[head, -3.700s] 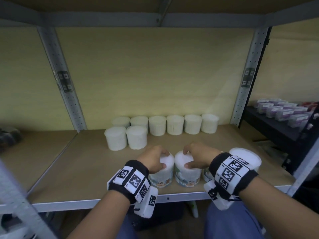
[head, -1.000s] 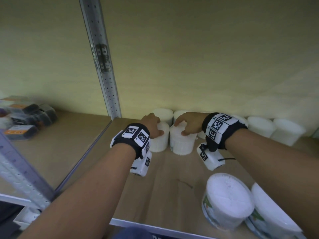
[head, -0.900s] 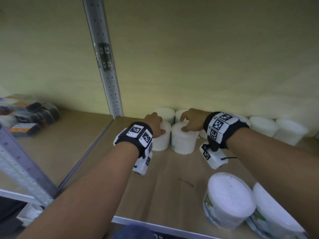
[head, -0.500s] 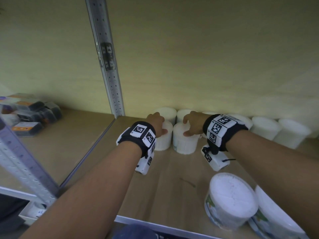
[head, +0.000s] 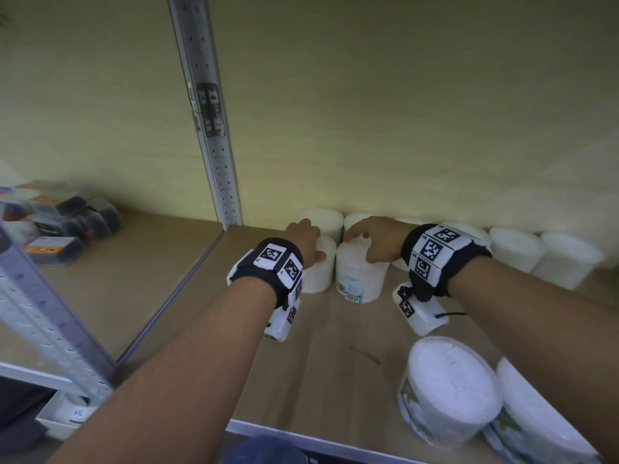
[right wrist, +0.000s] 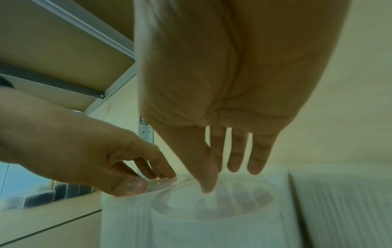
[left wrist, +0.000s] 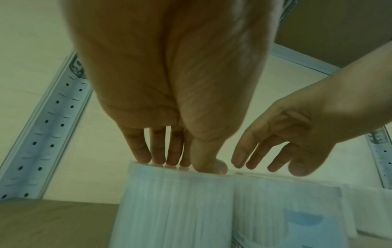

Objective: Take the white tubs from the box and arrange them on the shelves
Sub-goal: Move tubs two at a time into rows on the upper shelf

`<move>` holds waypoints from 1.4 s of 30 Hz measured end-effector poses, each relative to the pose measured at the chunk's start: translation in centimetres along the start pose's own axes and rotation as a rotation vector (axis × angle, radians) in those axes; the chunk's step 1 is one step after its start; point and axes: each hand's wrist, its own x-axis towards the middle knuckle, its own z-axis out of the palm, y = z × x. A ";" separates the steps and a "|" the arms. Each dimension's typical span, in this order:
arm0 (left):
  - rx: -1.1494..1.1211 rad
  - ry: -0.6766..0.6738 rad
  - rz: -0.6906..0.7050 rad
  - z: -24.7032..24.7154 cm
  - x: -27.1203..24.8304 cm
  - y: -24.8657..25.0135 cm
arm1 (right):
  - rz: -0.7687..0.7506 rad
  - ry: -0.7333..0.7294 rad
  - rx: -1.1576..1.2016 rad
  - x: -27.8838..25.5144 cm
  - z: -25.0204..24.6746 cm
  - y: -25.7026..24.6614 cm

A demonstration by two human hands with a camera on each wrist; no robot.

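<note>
Hands unmoved on tubs — label now facing out, camera closer

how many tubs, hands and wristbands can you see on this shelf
white tubs: 11 showing (the right wrist may hide more)
hands, left hand and right hand: 2
marker wristbands: 2
total: 15

Head view looks forward and down into the shelf bay from above both forearms. Each wrist view sits close under its palm, facing along the fingers towards the back panel. All three share the two front white tubs and both hands.
</note>
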 end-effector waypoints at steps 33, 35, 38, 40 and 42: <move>-0.025 0.015 0.012 0.2 -0.1 -0.2 | 0.091 -0.011 -0.132 0.5 0.3 -1.2; -0.020 0.017 0.014 0.2 -0.2 -0.1 | 0.106 -0.032 -0.133 0.7 0.6 -1.1; -0.023 0.016 0.015 0.1 -0.1 -0.2 | 0.110 -0.026 -0.124 0.6 0.7 -1.2; -0.031 0.017 0.012 0.2 -0.1 -0.2 | 0.096 -0.023 -0.126 0.4 0.6 -1.3; -0.039 0.019 0.009 0.3 -0.1 -0.2 | 0.076 -0.029 -0.128 0.2 0.5 -1.2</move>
